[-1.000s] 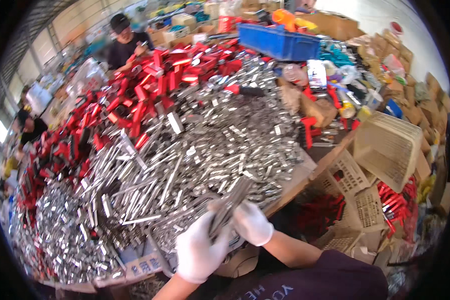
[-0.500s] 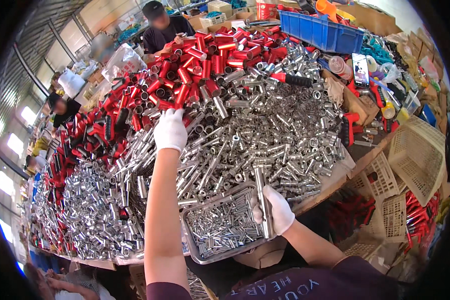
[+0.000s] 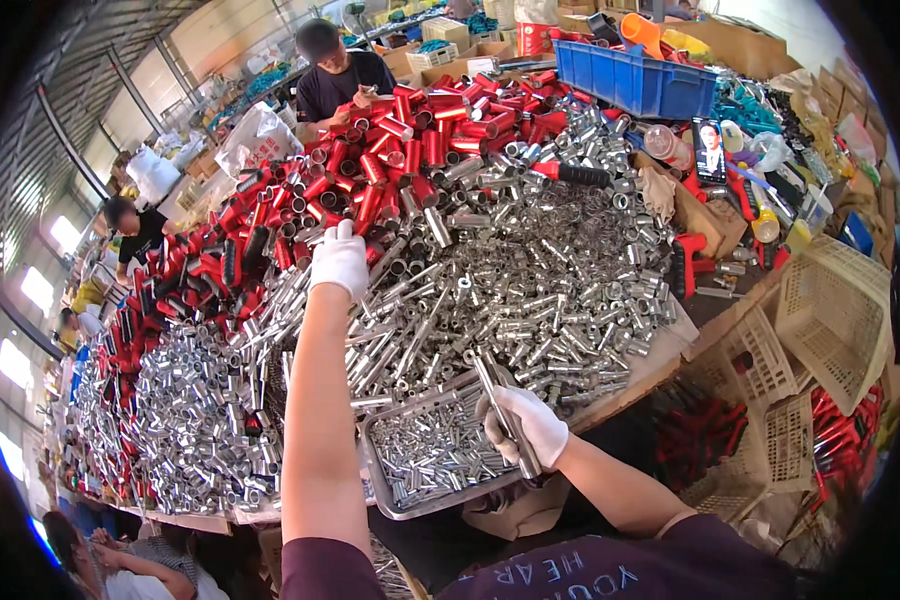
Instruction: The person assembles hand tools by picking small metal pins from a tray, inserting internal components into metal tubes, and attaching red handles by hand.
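My right hand [image 3: 532, 425], in a white glove, is closed around a long shiny metal tube [image 3: 508, 415] held tilted above the right side of a metal tray [image 3: 375, 455]. Small silver pins [image 3: 435, 445] fill that tray. My left hand [image 3: 340, 262], also white-gloved, reaches out to the near edge of a heap of red metal tubes [image 3: 435, 148]. Its fingers are stretched forward by a red tube [image 3: 368, 207]; whether they touch it I cannot tell. Loose silver rods and fittings [image 3: 530, 320] spread between my two hands.
Silver collars [image 3: 185, 420] are piled at the left, beside red-and-black handles [image 3: 232, 260]. A blue crate [image 3: 635, 80] stands at the back right, near a lit phone [image 3: 709, 150]. Cream plastic baskets [image 3: 832, 320] lie right of the table. Across the heap sits another person [image 3: 340, 85].
My right hand has shifted slightly left and down, and the metal tube now leans more to the left. My left hand has barely moved. The view has tilted a little.
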The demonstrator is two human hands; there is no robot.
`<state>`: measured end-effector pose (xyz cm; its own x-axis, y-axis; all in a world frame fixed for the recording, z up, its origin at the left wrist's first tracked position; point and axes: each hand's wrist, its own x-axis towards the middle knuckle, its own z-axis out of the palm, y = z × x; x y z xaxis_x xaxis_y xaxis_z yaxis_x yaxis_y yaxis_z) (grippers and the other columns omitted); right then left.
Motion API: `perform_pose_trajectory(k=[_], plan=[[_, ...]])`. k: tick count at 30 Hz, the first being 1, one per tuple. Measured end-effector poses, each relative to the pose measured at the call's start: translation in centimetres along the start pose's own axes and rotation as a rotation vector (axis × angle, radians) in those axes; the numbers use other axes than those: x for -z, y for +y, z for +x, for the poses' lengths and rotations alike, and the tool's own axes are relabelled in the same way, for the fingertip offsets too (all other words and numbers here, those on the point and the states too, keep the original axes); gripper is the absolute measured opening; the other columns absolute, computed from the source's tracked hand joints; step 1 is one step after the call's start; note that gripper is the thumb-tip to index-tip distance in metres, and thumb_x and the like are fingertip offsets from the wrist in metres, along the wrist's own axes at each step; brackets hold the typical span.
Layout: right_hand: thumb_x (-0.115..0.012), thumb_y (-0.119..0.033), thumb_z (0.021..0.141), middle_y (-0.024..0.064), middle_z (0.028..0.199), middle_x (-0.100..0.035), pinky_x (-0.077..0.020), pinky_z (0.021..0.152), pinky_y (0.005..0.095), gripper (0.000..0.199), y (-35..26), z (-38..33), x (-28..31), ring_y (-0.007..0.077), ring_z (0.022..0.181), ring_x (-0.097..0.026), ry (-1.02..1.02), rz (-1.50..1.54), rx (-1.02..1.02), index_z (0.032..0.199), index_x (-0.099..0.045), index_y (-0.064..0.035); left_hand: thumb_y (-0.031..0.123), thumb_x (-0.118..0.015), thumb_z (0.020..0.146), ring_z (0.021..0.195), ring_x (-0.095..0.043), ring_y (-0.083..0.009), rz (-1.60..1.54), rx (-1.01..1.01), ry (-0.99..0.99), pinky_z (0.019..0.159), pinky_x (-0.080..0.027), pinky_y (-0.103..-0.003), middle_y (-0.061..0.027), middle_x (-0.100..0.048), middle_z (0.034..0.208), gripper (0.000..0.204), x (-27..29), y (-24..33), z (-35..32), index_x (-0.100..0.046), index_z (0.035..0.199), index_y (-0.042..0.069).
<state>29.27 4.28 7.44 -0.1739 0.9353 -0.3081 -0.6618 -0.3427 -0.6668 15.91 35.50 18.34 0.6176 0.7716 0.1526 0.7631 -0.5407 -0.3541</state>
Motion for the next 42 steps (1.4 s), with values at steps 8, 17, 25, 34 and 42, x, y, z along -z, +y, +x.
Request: perform_pose_trajectory(k=[8,17,25,34,42], plan=[[-0.048,-0.042,0.101,0.0022,0.063,-0.055,-0.0367,0.037,0.0263,0.037,-0.1,0.0,-0.4,0.0117,0.044,-0.047,0.071,-0.074,-0.001,0.099,-0.055,-0.0065,0.011,-0.061,0.082,0.11,-0.057,-0.0277,-0.059,-0.095,0.334,0.094,-0.047,-0.043,-0.007,-0.06,0.112,0.035,-1.1,0.6,-1.4,-0.058,0.117,0.013],[-0.046,-0.042,0.101,0.0022,0.062,-0.055,-0.036,0.036,0.0258,0.038,0.4,0.3,-1.0,0.0109,0.043,-0.046,0.029,-0.109,0.007,0.1,-0.056,-0.0057,0.011,-0.063,0.084,0.098,-0.062,-0.0294,0.028,-0.178,0.189,0.079,-0.053,-0.042,-0.0106,-0.062,0.108,0.038,-0.8,-0.3,0.6,-0.058,0.121,0.013],[-0.044,-0.043,0.102,0.0025,0.063,-0.054,-0.0348,0.035,0.0248,0.04,-0.2,-0.4,0.5,0.0104,0.041,-0.044,-0.026,0.049,0.042,0.104,-0.054,-0.004,0.017,-0.067,0.087,0.084,-0.067,-0.034,-1.131,-0.287,0.428,0.076,-0.052,-0.04,-0.0166,-0.066,0.092,0.033,5.2,5.6,-7.7,-0.051,0.112,0.002],[-0.061,-0.019,0.091,-0.0015,0.059,-0.048,-0.0361,0.037,0.0239,0.025,-0.6,-1.1,-2.4,0.0071,0.04,-0.043,-0.248,-0.424,-0.164,0.11,-0.058,-0.0011,0.046,-0.067,0.086,0.082,-0.069,-0.0324,-0.635,-0.468,-0.484,0.077,-0.054,-0.037,-0.0167,-0.071,0.087,0.042,9.6,7.2,-12.6,-0.074,0.105,0.01],[-0.066,-0.021,0.091,-0.0017,0.052,-0.047,-0.0336,0.037,0.0263,0.021,-0.3,-1.0,-0.5,0.0077,0.038,-0.04,-0.164,-0.284,-0.095,0.097,-0.059,-0.0021,0.037,-0.053,0.093,0.08,-0.069,-0.036,-0.682,-0.517,-0.447,0.076,-0.054,-0.044,-0.0167,-0.071,0.087,0.035,6.7,12.8,-12.9,-0.071,0.1,0.008]])
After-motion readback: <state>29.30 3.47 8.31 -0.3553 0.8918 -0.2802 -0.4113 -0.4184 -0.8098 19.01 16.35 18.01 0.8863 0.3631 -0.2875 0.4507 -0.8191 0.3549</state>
